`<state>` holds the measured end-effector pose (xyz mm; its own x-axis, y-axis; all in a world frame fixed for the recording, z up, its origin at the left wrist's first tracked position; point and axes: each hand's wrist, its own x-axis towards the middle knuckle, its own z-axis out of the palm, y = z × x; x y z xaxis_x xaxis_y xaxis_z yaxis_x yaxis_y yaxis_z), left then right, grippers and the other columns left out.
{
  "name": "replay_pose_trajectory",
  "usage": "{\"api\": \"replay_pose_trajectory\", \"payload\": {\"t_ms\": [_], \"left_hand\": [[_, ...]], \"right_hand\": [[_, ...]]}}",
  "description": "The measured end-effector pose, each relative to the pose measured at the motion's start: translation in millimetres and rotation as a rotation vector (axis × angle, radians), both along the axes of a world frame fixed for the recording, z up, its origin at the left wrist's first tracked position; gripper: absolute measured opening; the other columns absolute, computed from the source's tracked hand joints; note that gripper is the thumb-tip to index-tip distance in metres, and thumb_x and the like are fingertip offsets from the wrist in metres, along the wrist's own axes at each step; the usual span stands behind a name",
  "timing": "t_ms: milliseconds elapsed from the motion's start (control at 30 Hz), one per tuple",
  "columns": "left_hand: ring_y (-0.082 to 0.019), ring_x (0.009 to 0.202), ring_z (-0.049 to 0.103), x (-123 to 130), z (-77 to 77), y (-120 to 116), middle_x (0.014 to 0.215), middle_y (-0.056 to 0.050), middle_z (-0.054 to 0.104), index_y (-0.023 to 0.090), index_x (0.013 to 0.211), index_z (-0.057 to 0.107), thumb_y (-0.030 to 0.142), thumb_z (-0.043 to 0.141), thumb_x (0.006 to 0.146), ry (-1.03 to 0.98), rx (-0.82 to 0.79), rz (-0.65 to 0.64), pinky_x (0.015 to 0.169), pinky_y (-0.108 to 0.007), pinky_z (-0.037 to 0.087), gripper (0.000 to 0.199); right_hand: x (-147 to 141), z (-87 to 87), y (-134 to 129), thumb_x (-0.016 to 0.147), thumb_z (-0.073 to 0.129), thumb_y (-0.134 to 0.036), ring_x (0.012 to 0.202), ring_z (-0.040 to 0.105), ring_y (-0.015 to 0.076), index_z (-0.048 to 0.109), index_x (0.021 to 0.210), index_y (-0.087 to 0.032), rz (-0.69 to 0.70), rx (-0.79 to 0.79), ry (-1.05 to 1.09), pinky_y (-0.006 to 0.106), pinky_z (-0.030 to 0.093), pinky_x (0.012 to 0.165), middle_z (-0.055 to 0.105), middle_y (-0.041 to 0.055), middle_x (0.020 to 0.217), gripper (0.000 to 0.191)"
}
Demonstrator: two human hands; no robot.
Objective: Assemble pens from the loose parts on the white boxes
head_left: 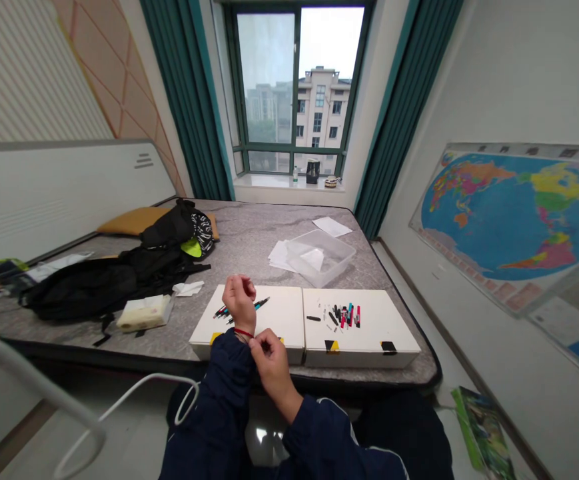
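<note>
My left hand [240,303] is raised over the left white box [284,313], its fingers curled in and nothing visible in them. A red string bracelet [244,333] circles the left wrist, just above the dark blue sleeve cuff [234,350]. At that wrist, my right hand [273,363] pinches with thumb and forefinger where the bracelet meets the cuff; the fingertips partly hide the grip. Several pens [262,303] lie on the left box, partly covered by my left hand. On the right white box [394,320] are several pen parts [346,315], black, red and clear.
Behind the boxes a clear plastic bin [336,263] rests partly on white paper [279,255]. To the left lie a tissue pack [144,313] and a black backpack [89,287]. A white cable or tube [139,380] loops at lower left. A green book [482,433] is at lower right.
</note>
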<state>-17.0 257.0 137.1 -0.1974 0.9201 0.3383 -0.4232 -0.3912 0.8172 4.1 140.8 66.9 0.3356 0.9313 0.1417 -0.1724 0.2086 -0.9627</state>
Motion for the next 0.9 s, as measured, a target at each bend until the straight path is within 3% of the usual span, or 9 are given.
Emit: {"api": "replay_pose_trajectory", "payload": {"t_ms": [100, 167, 300, 400, 467, 600, 800, 833, 900], "left_hand": [[-0.01, 0.052, 0.046, 0.9, 2.7, -15.2, 0.056, 0.001, 0.051, 0.018, 0.071, 0.062, 0.046, 0.053, 0.087, 0.253, 0.136, -0.086, 0.047, -0.021, 0.034, 0.033], [-0.011, 0.052, 0.047, 5.7, 6.3, -24.8, 0.055, -0.001, 0.051, 0.018, 0.07, 0.064, 0.047, 0.054, 0.087, 0.272, 0.149, -0.196, 0.047, -0.022, 0.034, 0.035], [-0.009, 0.045, 0.041, 17.9, 22.1, -37.7, 0.051, 0.002, 0.045, 0.019, 0.073, 0.058, 0.056, 0.043, 0.089, -0.139, -0.044, -0.404, 0.042, -0.02, 0.031, 0.043], [-0.007, 0.04, 0.032, 17.2, 34.3, -42.6, 0.054, 0.005, 0.038, 0.019, 0.076, 0.055, 0.055, 0.043, 0.09, -0.415, -0.217, -0.68, 0.039, -0.019, 0.028, 0.04], [-0.006, 0.041, 0.03, 11.6, 38.9, -44.4, 0.055, 0.005, 0.037, 0.019, 0.077, 0.055, 0.051, 0.043, 0.091, -0.52, -0.251, -0.755, 0.039, -0.019, 0.028, 0.037], [-0.007, 0.041, 0.033, 0.6, 41.3, -44.7, 0.054, 0.004, 0.038, 0.019, 0.077, 0.056, 0.055, 0.041, 0.09, -0.472, -0.207, -0.68, 0.04, -0.02, 0.031, 0.042], [-0.009, 0.047, 0.045, -5.1, 46.0, -49.6, 0.052, 0.001, 0.049, 0.017, 0.072, 0.061, 0.054, 0.051, 0.087, -0.162, 0.032, -0.232, 0.042, -0.019, 0.03, 0.04], [-0.009, 0.048, 0.046, -5.3, 48.4, -53.3, 0.052, 0.0, 0.05, 0.017, 0.073, 0.061, 0.053, 0.052, 0.087, -0.149, 0.047, -0.221, 0.043, -0.019, 0.031, 0.039], [-0.009, 0.046, 0.044, -4.6, 54.6, -62.2, 0.052, 0.001, 0.048, 0.018, 0.073, 0.06, 0.053, 0.051, 0.088, -0.183, 0.034, -0.35, 0.043, -0.02, 0.032, 0.039]], "right_hand": [[0.5, -5.3, -0.4, 0.075, 0.07, -0.049, 0.056, 0.048, 0.0113, 0.054, 0.083, -0.021, 0.119, -0.07, 0.266, 0.022, 0.039, 0.05, 0.054, -0.003, 0.072, 0.033], [2.6, -0.8, -1.2, 0.072, 0.075, -0.045, 0.074, 0.058, 0.0145, 0.057, 0.098, -0.02, 0.161, -0.051, 0.396, 0.025, 0.048, 0.064, 0.063, 0.0011, 0.091, 0.04], [4.7, 24.4, -7.7, 0.064, 0.081, -0.039, 0.1, 0.061, 0.022, 0.06, 0.115, -0.019, 0.376, -0.022, 0.519, 0.035, 0.046, 0.092, 0.065, 0.0067, 0.11, 0.058], [-0.7, 40.6, -16.5, 0.063, 0.08, -0.039, 0.103, 0.061, 0.0242, 0.064, 0.114, -0.018, 0.496, -0.018, 0.561, 0.038, 0.044, 0.096, 0.065, 0.008, 0.113, 0.057], [-7.4, 44.2, -23.4, 0.064, 0.078, -0.04, 0.101, 0.062, 0.0247, 0.066, 0.109, -0.017, 0.534, -0.034, 0.574, 0.039, 0.045, 0.095, 0.066, 0.0089, 0.111, 0.052], [-18.2, 39.8, -34.5, 0.067, 0.076, -0.04, 0.1, 0.062, 0.0254, 0.067, 0.107, -0.015, 0.605, -0.087, 0.58, 0.04, 0.044, 0.096, 0.067, 0.0103, 0.108, 0.048], [-7.3, 46.0, -24.6, 0.055, 0.086, -0.049, 0.112, 0.058, 0.0281, 0.064, 0.115, -0.018, 0.72, -0.023, 0.433, 0.043, 0.037, 0.103, 0.062, 0.0112, 0.12, 0.071], [-4.7, 49.6, -20.9, 0.052, 0.085, -0.054, 0.114, 0.056, 0.0286, 0.063, 0.114, -0.018, 0.709, 0.008, 0.444, 0.043, 0.038, 0.102, 0.06, 0.0115, 0.124, 0.074], [-1.7, 56.4, -14.9, 0.051, 0.081, -0.065, 0.112, 0.057, 0.0288, 0.063, 0.111, -0.019, 0.668, 0.057, 0.525, 0.042, 0.041, 0.098, 0.061, 0.0119, 0.122, 0.077]]}}
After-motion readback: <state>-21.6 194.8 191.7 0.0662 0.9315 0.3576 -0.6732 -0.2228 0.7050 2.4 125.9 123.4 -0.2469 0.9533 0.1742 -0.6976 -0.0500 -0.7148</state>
